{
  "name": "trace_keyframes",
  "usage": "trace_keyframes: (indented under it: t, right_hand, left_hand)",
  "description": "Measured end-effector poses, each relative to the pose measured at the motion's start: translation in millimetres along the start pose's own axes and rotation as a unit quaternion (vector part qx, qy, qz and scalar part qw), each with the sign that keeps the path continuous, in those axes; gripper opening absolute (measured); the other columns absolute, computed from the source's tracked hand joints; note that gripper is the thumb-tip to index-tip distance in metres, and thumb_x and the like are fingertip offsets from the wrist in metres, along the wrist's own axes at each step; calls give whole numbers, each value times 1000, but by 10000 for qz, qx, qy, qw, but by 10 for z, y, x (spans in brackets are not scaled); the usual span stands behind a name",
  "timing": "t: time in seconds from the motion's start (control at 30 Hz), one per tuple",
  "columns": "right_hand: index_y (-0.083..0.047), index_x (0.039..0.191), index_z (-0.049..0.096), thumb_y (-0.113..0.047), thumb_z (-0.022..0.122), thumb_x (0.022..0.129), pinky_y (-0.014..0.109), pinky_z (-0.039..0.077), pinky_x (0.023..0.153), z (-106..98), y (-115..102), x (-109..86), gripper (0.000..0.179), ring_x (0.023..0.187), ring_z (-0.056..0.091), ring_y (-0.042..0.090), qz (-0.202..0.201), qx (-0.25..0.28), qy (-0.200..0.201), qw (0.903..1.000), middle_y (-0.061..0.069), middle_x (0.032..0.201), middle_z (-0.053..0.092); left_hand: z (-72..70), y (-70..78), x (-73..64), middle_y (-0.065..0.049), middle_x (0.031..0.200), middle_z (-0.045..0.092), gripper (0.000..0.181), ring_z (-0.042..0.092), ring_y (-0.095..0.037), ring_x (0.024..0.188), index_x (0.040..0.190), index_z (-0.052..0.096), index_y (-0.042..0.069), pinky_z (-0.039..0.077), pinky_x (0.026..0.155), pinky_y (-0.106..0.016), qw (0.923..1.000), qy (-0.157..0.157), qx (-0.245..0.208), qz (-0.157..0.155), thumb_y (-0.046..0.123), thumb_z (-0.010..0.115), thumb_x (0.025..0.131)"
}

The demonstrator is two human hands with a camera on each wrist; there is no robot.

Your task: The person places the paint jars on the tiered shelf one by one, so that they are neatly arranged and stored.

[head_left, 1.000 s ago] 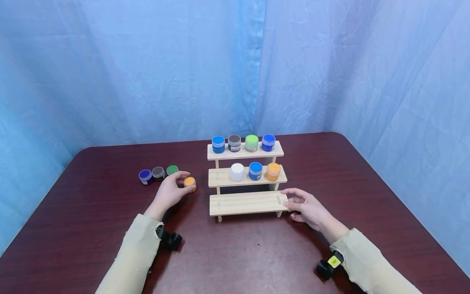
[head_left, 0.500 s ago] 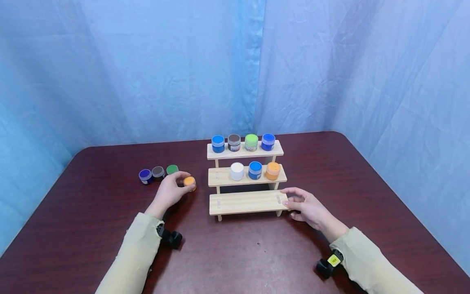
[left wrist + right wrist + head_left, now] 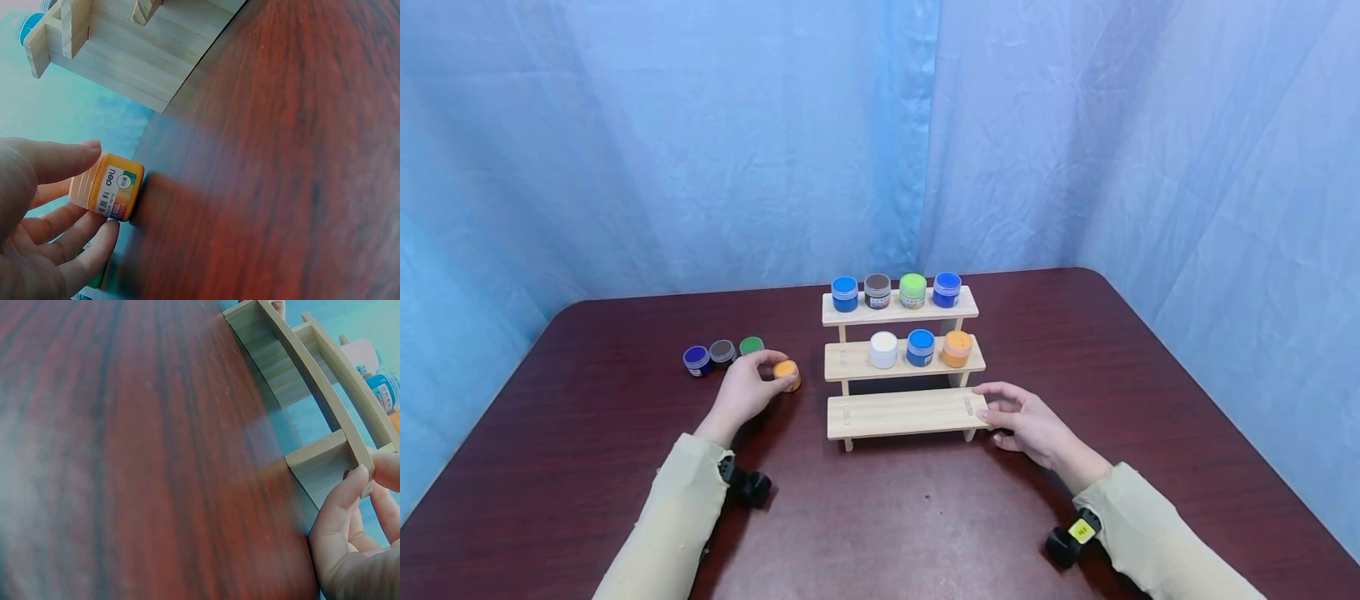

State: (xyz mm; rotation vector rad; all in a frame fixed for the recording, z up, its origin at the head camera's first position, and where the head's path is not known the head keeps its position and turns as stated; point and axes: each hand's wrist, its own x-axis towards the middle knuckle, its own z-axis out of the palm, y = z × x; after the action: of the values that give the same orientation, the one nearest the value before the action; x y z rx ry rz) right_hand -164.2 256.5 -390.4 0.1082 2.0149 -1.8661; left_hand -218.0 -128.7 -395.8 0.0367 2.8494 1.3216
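Observation:
My left hand (image 3: pixel 747 393) pinches an orange paint jar (image 3: pixel 787 377) between thumb and fingers, left of a three-tier wooden display stand (image 3: pixel 898 414). In the left wrist view the jar (image 3: pixel 117 190) shows its label, and its base is close to the table. With thumb and fingers, my right hand (image 3: pixel 1033 429) grips the right end of the stand's lowest step; the right wrist view shows the thumb (image 3: pixel 350 487) on its front edge. On the middle step stand a white jar (image 3: pixel 883 350), a blue jar (image 3: pixel 921 348) and another orange jar (image 3: pixel 957 349).
Several jars, such as a light green one (image 3: pixel 913 291), line the top step. Beyond my left hand are a purple jar (image 3: pixel 697 360), a dark brown jar (image 3: pixel 723 353) and a green jar (image 3: pixel 751 345), partly hidden. A blue curtain (image 3: pixel 737 150) hangs behind the dark red table (image 3: pixel 880 525).

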Motion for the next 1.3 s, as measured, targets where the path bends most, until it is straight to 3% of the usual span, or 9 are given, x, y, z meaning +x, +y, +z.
trace_keyframes:
  t: [0.77, 1.3]
  right_hand:
    - [-12, 122, 54, -8, 61, 90, 21, 49, 58, 6, -5, -2, 32, 74, 55, 10, -26, -53, -4, 10000, -2, 87, 58]
    - [-10, 124, 52, -8, 61, 90, 21, 49, 58, 6, 5, 9, 35, 74, 55, 10, -5, -37, 14, 10000, -2, 87, 58]
  left_hand:
    - [-53, 99, -69, -18, 112, 64, 35, 61, -29, 100, 116, 63, 1, 52, 89, -43, 9997, 178, -1, 158, 15, 71, 85]
    - [-119, 214, -229, -17, 110, 62, 34, 65, -30, 96, 114, 63, 1, 55, 86, -41, 9980, 340, -222, 485, 11, 72, 83]
